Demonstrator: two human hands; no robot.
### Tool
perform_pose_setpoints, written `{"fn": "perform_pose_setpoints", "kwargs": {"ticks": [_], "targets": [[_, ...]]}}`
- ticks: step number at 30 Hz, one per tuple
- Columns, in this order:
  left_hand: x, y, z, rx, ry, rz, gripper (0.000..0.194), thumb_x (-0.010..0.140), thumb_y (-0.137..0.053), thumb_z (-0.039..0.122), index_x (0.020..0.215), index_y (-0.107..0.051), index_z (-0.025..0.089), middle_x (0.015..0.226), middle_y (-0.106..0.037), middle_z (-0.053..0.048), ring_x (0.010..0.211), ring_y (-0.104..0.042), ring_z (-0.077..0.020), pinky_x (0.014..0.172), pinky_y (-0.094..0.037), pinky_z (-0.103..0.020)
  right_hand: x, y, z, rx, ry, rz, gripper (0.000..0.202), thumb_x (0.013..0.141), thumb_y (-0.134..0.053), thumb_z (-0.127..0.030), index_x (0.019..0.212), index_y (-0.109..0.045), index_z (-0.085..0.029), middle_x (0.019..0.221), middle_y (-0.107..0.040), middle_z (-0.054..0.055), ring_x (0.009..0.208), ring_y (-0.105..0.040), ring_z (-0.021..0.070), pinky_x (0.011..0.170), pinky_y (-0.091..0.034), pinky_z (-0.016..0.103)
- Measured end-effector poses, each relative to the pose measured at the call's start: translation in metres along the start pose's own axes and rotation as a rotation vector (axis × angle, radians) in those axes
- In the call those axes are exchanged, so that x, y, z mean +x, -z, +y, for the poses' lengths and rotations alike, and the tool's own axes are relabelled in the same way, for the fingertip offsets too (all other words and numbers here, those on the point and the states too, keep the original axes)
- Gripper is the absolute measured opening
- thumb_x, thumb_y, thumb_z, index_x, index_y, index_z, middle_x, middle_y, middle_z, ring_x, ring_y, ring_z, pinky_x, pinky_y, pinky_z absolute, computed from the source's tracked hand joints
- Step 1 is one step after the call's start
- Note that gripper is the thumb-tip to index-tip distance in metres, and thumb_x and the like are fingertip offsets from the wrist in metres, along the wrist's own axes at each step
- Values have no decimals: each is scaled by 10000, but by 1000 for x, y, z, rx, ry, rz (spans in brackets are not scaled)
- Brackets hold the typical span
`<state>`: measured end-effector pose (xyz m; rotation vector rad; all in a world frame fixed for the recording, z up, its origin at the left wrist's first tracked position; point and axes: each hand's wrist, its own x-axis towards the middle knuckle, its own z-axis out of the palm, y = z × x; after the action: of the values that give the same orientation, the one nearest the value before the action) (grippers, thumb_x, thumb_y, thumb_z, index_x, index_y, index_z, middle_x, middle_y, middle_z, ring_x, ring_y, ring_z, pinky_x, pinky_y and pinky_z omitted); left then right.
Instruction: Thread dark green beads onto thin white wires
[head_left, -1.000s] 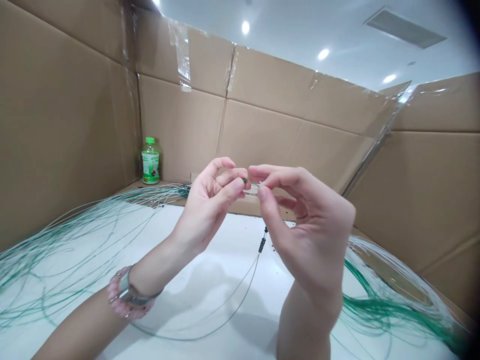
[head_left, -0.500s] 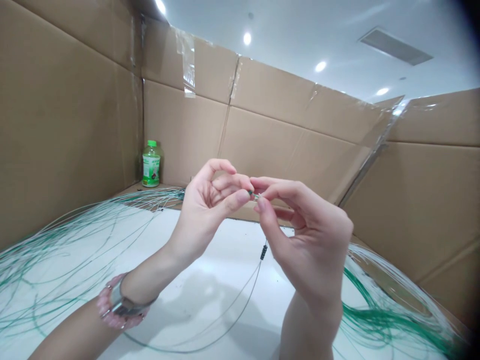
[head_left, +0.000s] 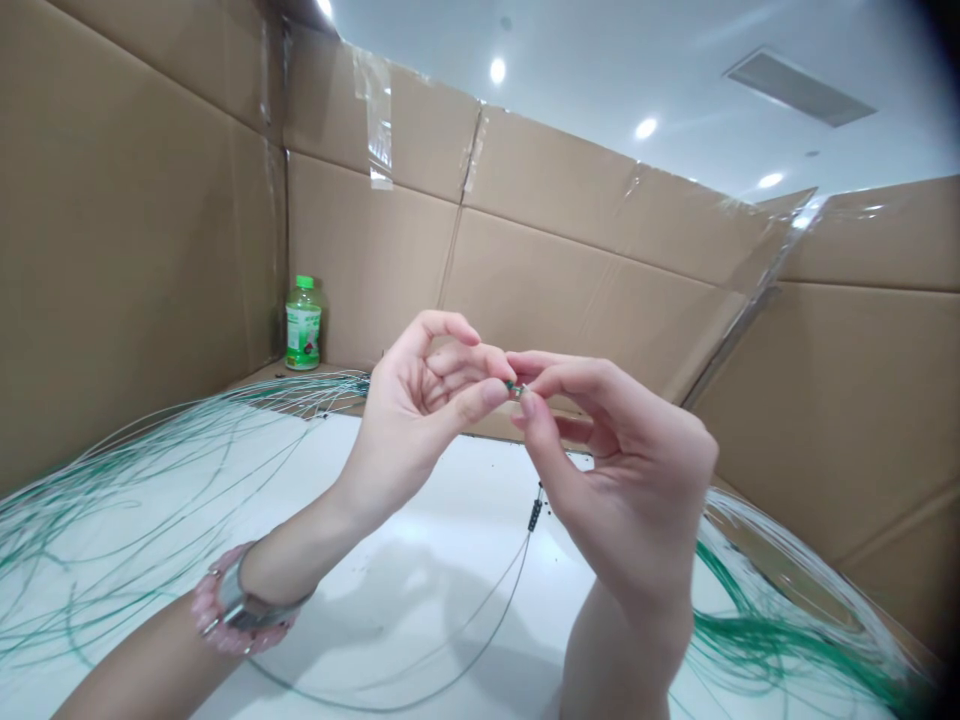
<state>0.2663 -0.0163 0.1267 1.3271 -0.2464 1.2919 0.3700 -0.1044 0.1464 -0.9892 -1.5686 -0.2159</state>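
Observation:
My left hand (head_left: 439,390) is raised over the white table, thumb and forefinger pinched on a small green piece (head_left: 511,387) that looks like the end of a green wire. Close against it, my right hand (head_left: 615,440) pinches the other side of this piece between thumb and fingertips; a whitish bit shows in the narrow gap. The fingertips cover most of it. Below my right hand hangs a small black ribbed connector (head_left: 534,515), with a thin green and white wire pair (head_left: 480,650) looping down toward my left forearm.
Bundles of loose green and white wires spread across the left side (head_left: 150,480) and the right side (head_left: 780,640) of the white table (head_left: 442,490). A green-capped bottle (head_left: 303,325) stands in the back left corner. Tall cardboard walls (head_left: 570,200) enclose the table.
Both hands have shifted slightly right in the view and the gap between their fingertips looks a bit smaller. The hanging black connector has swung slightly right and down.

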Motion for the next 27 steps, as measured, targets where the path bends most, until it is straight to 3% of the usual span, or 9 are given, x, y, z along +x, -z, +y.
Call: {"fn": "perform_pose_setpoints", "kwargs": {"ticks": [4,11,20,27], "targets": [[-1,-1,3,97,-37,5,222,800,-621,82,917,-476,202,802,-639,22,750,-628,-75,653,-536,-156,0,0,0,-22,-6,-1,138,753,-594,-31,794,-595,-163,940,-678,4,861,-655,119,667,-617,185],[-3,-1,11,436,-247,60,259,778,-648,68,924,-515,237,833,-631,22,818,-625,-100,714,-516,-202,2,0,-1,-129,65,-25,118,757,-588,-41,765,-596,-159,821,-661,7,846,-654,123,670,-602,184],[-2,0,11,405,-220,19,291,749,-673,61,933,-534,238,802,-636,20,802,-638,-121,746,-510,-225,1,-3,-1,-140,74,-14,123,768,-586,-45,792,-605,-165,881,-686,-3,796,-652,104,669,-602,191],[-1,4,13,418,-181,30,282,771,-670,106,952,-499,239,828,-669,10,775,-651,-117,637,-497,-202,3,0,2,-50,55,-31,150,783,-596,-46,825,-629,-187,901,-696,-23,808,-656,97,690,-601,182]]}}
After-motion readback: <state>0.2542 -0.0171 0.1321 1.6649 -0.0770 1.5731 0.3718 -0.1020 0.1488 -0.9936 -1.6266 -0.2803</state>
